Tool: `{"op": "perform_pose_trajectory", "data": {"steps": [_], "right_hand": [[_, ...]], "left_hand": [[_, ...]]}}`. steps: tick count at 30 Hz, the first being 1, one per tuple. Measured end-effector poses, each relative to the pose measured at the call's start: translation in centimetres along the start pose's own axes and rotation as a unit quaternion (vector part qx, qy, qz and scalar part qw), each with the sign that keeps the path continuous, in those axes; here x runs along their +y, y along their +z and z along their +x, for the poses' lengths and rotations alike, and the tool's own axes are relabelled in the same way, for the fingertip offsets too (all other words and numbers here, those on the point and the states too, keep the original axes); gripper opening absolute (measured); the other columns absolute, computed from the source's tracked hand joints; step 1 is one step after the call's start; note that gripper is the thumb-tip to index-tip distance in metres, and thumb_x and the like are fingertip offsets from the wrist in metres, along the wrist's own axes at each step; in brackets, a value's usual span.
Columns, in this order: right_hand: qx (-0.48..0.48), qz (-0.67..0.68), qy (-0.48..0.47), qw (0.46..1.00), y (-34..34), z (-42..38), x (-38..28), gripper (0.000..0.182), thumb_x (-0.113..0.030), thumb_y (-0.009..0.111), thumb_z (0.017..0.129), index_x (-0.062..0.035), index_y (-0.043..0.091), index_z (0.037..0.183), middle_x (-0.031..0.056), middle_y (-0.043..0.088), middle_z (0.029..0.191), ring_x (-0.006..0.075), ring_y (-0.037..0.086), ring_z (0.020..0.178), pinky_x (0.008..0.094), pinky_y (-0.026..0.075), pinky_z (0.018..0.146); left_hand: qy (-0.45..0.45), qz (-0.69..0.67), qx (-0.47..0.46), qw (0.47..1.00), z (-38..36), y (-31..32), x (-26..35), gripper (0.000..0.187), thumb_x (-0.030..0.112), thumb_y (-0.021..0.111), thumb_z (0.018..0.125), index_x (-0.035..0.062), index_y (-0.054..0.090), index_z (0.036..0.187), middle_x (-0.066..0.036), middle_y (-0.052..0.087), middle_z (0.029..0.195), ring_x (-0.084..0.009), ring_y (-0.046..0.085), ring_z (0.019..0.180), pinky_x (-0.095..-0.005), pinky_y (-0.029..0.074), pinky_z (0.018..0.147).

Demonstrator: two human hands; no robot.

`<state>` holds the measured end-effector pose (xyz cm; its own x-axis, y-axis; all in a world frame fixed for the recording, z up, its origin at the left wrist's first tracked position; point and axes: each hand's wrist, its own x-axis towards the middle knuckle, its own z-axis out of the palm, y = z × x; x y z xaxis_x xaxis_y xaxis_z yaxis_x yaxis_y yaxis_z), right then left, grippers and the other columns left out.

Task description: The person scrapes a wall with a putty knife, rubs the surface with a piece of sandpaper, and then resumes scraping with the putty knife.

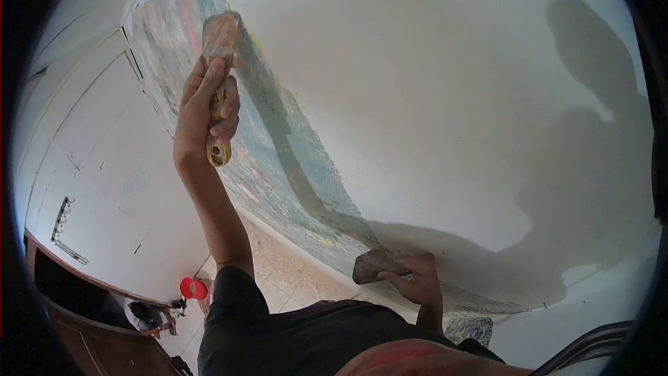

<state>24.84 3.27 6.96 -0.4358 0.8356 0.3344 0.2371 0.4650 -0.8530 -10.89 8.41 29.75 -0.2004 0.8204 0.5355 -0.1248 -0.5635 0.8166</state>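
Note:
My left hand (209, 104) is raised against the wall, its fingers wrapped round a putty knife (221, 33). The knife has a yellow handle with a hole at its end, and a brownish, smeared blade pointing up. Lower down, my right hand (417, 280) grips a flat, dark, blade-like plate (371, 266) near the wall; its handle is hidden by the fingers. Between and around the hands runs a rough patch (306, 146) of teal, grey and pink showing on the white wall (417, 83).
A red bucket (195, 287) stands on the tiled floor (278, 296) at lower left. Beyond it are a hook rail (61, 217) on the white wall, a brown wooden cabinet (104, 341) and another person (145, 315). Shadows fall across the wall at right.

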Motion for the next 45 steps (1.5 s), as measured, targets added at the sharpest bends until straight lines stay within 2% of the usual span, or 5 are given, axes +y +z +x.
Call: {"op": "perform_pose_trajectory", "data": {"steps": [28, 31, 34, 37, 45], "right_hand": [[0.024, -0.002, 0.008, 1.0, 0.0, -0.3, -0.5, 0.024, -0.009, 0.085, 0.073, 0.0024, 0.073, 0.09, 0.0111, 0.072, 0.078, 0.0126, 0.068, 0.072, 0.0267, 0.052, 0.062], [0.069, -0.052, 0.012, 0.996, 0.4, -1.0, 0.2, 0.037, -0.024, 0.088, 0.071, -0.0007, 0.075, 0.095, 0.0141, 0.074, 0.083, 0.0233, 0.069, 0.069, 0.0358, 0.05, 0.078], [0.046, -0.009, 0.08, 0.996, 0.5, -1.8, 0.1, 0.039, -0.027, 0.088, 0.07, -0.002, 0.075, 0.097, 0.0141, 0.074, 0.084, 0.025, 0.068, 0.07, 0.037, 0.046, 0.084], [0.048, -0.063, 0.02, 0.997, 1.0, -1.9, -0.7, 0.026, -0.008, 0.084, 0.071, 0.0014, 0.074, 0.092, 0.0108, 0.071, 0.072, 0.0099, 0.067, 0.066, 0.0252, 0.05, 0.061], [0.016, 0.028, 0.033, 0.999, 2.3, -2.4, -2.3, 0.023, -0.012, 0.085, 0.071, -0.0005, 0.075, 0.089, 0.0121, 0.072, 0.072, 0.0132, 0.069, 0.064, 0.0264, 0.051, 0.061]], "left_hand": [[-0.04, -0.044, -0.058, 0.997, 1.0, -2.4, -0.5, 0.028, 0.031, 0.043, 0.106, 0.006, 0.057, 0.109, 0.003, 0.039, 0.048, -0.0022, 0.029, 0.028, -0.0181, 0.024, 0.024], [-0.044, -0.031, -0.049, 0.997, 0.8, -2.1, 0.0, 0.028, 0.031, 0.043, 0.106, 0.0065, 0.057, 0.108, 0.003, 0.038, 0.049, -0.0021, 0.028, 0.029, -0.0181, 0.024, 0.024], [-0.047, -0.033, -0.049, 0.997, 0.7, -2.8, -0.5, 0.027, 0.031, 0.043, 0.106, 0.0068, 0.057, 0.108, 0.003, 0.038, 0.049, -0.0021, 0.028, 0.029, -0.0183, 0.024, 0.024], [-0.05, -0.037, -0.063, 0.996, 1.5, -2.8, 0.5, 0.027, 0.031, 0.043, 0.106, 0.0069, 0.056, 0.108, 0.004, 0.038, 0.049, -0.002, 0.029, 0.03, -0.0186, 0.024, 0.025], [-0.052, 0.001, -0.032, 0.998, 0.7, -2.0, 0.5, 0.027, 0.032, 0.044, 0.106, 0.0086, 0.057, 0.106, 0.005, 0.038, 0.05, -0.002, 0.029, 0.031, -0.0187, 0.024, 0.026]]}}
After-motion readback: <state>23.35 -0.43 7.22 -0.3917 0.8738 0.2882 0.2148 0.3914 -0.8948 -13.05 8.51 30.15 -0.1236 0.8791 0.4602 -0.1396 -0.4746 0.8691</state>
